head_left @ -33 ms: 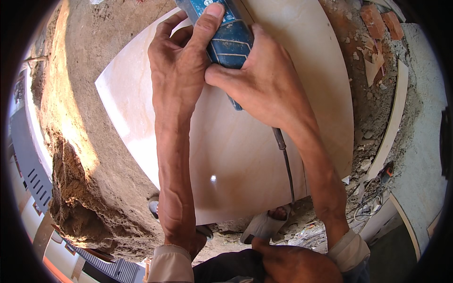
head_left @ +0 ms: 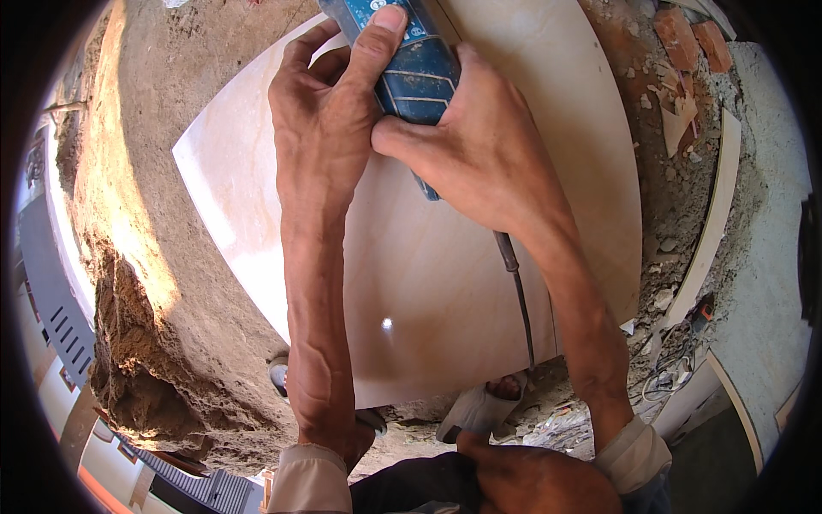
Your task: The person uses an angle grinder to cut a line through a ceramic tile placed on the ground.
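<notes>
A blue corded power tool (head_left: 418,86) is at the top of the view, over a large cream tile (head_left: 411,291) with a glossy, faintly veined face. My left hand (head_left: 330,120) grips its left side, thumb laid over the top of the casing. From the right, my right hand (head_left: 484,141) wraps round the rear part, its thumb across the back end. The tool's front runs past the upper edge, so its working end is hidden. A dark power cord (head_left: 521,300) trails from the rear toward my foot. A thin dark line runs along the tile's right part.
Sandy ground (head_left: 205,197) lies left of the tile, with a broken earth edge (head_left: 128,343) lower down. Broken red bricks (head_left: 676,38), rubble and a narrow tile strip (head_left: 715,214) are on the right. My shoe (head_left: 479,407) is close to the tile's near edge.
</notes>
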A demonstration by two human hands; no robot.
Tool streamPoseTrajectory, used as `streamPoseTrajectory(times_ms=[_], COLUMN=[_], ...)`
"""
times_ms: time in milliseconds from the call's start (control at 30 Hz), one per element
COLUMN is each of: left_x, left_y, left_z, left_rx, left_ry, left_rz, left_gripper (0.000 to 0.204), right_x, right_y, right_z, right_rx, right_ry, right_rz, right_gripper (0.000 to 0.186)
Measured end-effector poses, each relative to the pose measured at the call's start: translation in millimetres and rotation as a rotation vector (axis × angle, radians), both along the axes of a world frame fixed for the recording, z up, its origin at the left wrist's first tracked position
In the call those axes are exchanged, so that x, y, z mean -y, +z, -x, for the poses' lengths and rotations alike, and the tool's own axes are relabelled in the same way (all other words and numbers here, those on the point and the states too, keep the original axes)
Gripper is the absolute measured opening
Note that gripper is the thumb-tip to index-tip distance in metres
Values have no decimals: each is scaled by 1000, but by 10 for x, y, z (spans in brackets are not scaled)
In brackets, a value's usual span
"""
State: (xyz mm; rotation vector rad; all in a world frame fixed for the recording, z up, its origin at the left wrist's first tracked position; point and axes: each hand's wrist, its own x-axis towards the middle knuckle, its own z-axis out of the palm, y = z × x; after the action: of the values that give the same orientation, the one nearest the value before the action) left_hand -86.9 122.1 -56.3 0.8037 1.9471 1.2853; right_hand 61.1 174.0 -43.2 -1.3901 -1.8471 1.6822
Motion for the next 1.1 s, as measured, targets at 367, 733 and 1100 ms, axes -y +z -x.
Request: streamPoseTrajectory(times_ms=[367,733,1100], left_x=[10,6,77], left_y=[-18,6,52], left_z=[27,32,-50], left_rx=[16,15,-13], left_ry=[0,0,5], left_rz=[-5,7,48], left_gripper=[111,111,114], right_x=[-4,-8,109], right_y=[6,33,-34], right_z=[-1,17,-47], right_rx=[18,19,-2], right_ry=[8,9,-27], right_rz=[-16,7,-37], right_gripper=[75,69,67])
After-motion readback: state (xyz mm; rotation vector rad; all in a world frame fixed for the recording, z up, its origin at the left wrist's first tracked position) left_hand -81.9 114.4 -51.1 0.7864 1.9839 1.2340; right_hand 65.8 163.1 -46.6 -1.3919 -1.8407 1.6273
